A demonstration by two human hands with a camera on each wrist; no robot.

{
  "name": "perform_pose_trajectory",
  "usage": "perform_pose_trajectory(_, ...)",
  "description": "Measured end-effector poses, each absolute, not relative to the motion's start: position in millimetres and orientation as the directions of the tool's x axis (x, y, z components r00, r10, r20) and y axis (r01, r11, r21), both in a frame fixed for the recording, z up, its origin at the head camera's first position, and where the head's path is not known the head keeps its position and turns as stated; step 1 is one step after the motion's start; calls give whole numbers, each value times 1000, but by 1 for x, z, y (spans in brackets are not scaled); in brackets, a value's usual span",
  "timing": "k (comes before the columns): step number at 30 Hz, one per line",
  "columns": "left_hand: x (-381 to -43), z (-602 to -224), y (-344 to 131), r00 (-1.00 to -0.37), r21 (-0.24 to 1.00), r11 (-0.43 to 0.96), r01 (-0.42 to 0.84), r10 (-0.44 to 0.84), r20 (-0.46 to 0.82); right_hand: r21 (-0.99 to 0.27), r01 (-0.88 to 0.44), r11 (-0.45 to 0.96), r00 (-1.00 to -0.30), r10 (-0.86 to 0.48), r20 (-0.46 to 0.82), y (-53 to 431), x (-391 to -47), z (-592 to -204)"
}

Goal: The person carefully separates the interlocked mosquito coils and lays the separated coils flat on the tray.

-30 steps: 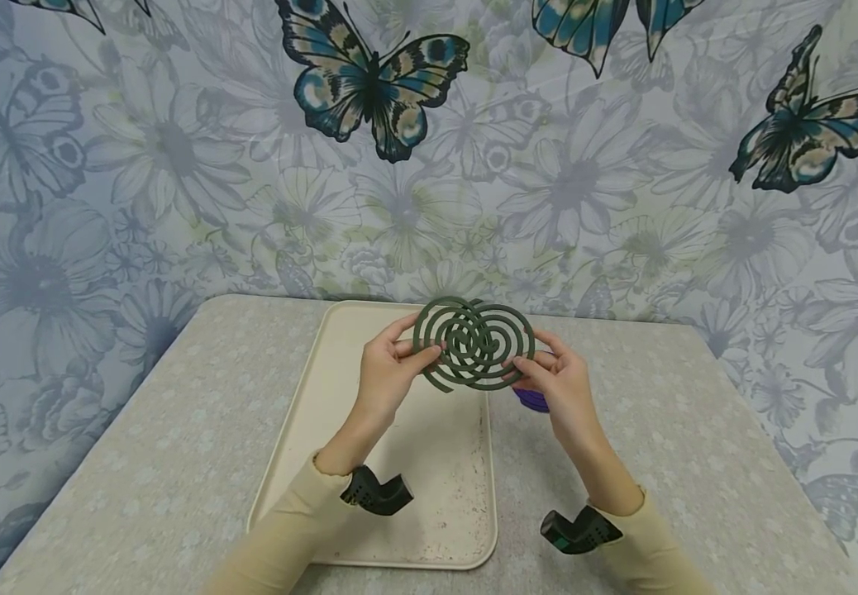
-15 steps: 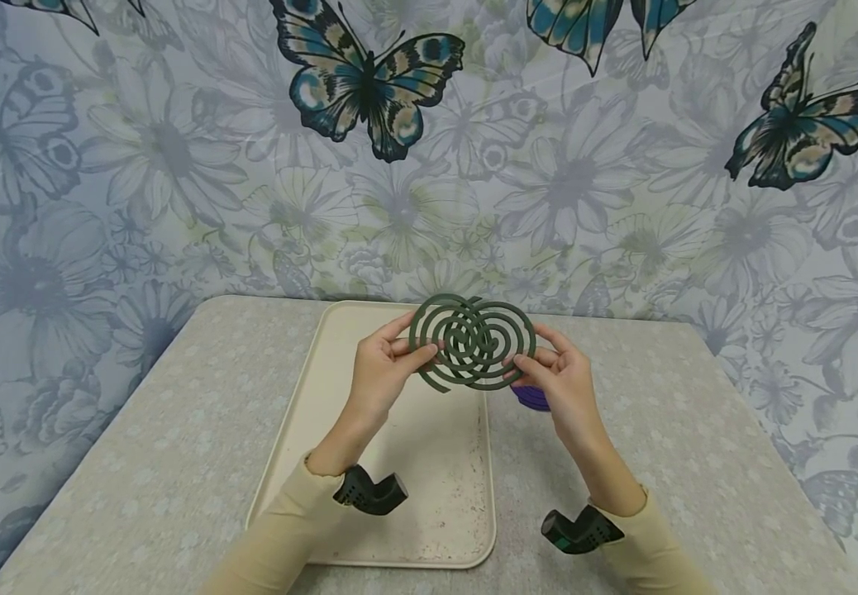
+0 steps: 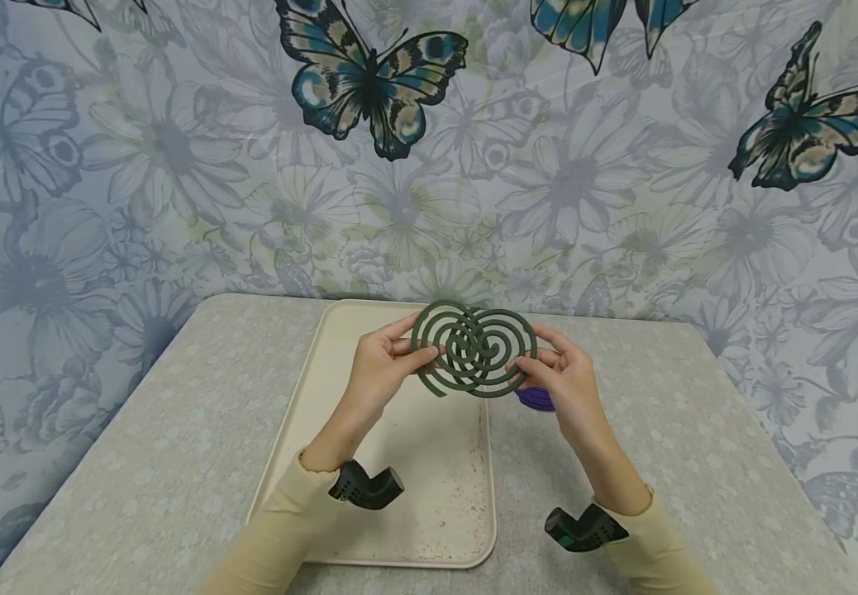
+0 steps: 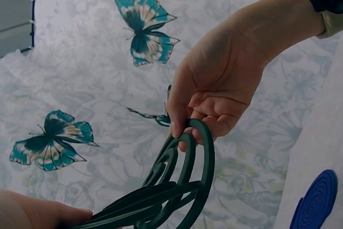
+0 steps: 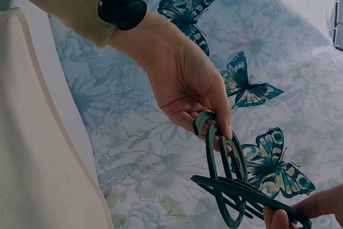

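Two dark green mosquito coils, a left one [image 3: 444, 303] and a right one [image 3: 490, 394], overlap with their spirals threaded through each other, held above the tray. My left hand [image 3: 384, 368] pinches the outer ring of the left coil between thumb and fingers. At the opposite side, my right hand [image 3: 566, 380] pinches the right coil's outer edge. Both wrist views show the coils at an angle to one another, crossing where their rings interlock. Behind my right hand lies a purple spiral coil [image 3: 536, 400], partly hidden; the left wrist view shows it bluish.
Under my hands a cream tray [image 3: 399, 529] with dark specks lies on the patterned grey tabletop [image 3: 697, 463]. A butterfly-and-flower cloth [image 3: 578, 182] rises behind the table. Each wrist carries a black camera.
The right coil has tilted and dipped slightly, so its spiral centre shows more clearly. My left hand has drifted a little left. Both hands keep their pinch.
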State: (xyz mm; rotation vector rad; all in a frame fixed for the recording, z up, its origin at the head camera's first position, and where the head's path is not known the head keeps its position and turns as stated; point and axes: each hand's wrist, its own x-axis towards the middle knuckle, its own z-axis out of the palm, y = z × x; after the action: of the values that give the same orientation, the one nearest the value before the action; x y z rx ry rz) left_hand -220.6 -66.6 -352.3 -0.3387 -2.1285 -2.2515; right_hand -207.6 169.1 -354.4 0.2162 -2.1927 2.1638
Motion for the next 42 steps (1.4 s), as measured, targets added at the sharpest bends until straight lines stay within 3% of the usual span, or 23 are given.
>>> perform_pose_trajectory(19, -216, -349, -66, -978, 995, -16, 95, 182, 97, -994, -108, -24, -989, -97, 110, 168, -206, -356)
perform_pose_trajectory(26, -225, -356, -66, -992, 993, -71, 93, 82, 99, -990, -136, -25, -986, -95, 138, 168, -205, -358)
perform_pose_trajectory(30, -230, -363, -66, -981, 990, -141, -31, 194, -3, -986, -114, -119, -983, -130, 129, 167, -204, -358)
perform_pose_trajectory(35, -233, -371, -62, -901, 974, -181, -134, 432, -43, -974, -71, -215, -978, -178, 110, 166, -204, -359)
perform_pose_trajectory(42, -231, -367, -61, -931, 939, -306, -160, 363, -41, -975, -87, -207, -971, -201, 129, 165, -206, -360)
